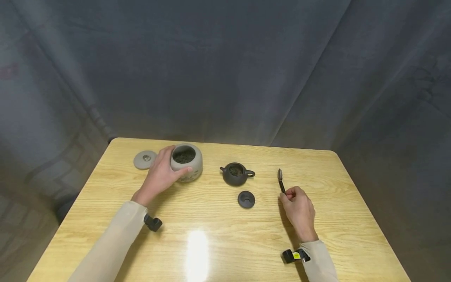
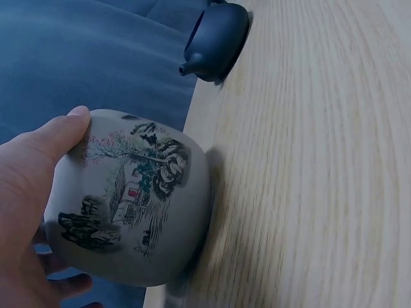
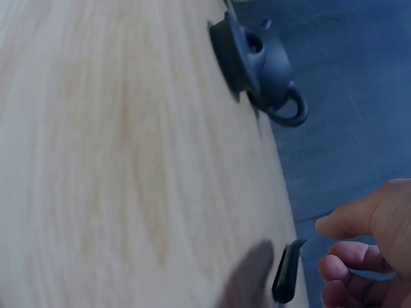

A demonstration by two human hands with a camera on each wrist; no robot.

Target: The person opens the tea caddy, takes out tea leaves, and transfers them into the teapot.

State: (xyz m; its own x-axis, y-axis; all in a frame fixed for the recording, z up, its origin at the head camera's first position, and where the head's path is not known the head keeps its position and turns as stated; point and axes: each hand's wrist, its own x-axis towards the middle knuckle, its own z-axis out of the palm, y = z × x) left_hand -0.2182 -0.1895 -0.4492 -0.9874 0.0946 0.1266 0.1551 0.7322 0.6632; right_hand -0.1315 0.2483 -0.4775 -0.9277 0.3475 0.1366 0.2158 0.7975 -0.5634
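Observation:
My left hand [image 1: 162, 172] grips a grey ceramic tea jar [image 1: 195, 170], thumb on its near side and fingers around the back. Dark tea leaves show inside the jar; a painted landscape decorates its wall [image 2: 141, 186] in the left wrist view. At the right, my right hand [image 1: 300, 209] is by the black handle of a slim tool [image 1: 280, 181] with a shiny metal head. In the right wrist view a gap separates thumb and fingertips from the dark handle [image 3: 289, 273]. Between the hands stands a small dark teapot [image 1: 234, 180], uncovered, with leaves inside.
A grey jar lid [image 1: 141, 161] lies left of the jar, partly behind the left hand. In front of the teapot rests its round dark lid [image 1: 246, 199]. The wooden table [image 1: 232, 243] ends at the back against a grey-blue curtain [image 1: 211, 78].

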